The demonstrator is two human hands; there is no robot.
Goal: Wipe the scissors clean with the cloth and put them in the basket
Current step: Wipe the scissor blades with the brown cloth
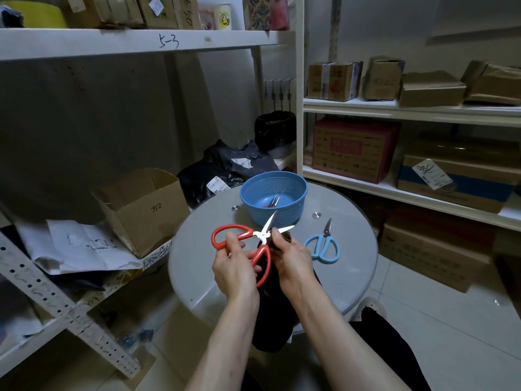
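Observation:
My left hand point(232, 266) grips the handles of red-handled scissors point(248, 235), whose blades are spread apart above the round table. My right hand point(293, 261) holds a dark brown cloth point(277, 320) and presses it against the blades near the pivot; the rest of the cloth hangs down between my forearms. Blue-handled scissors point(324, 245) lie closed on the table to the right of my right hand. Behind my hands stands the blue perforated basket point(273, 184), with another pair of scissors point(273, 201) lying inside it.
The grey round table point(197, 263) has metal studs near the basket. An open cardboard box point(141, 210) and papers lie on a low shelf at left. White shelves with boxes point(408, 165) stand at right. My dark trouser leg point(389, 348) shows at the lower right.

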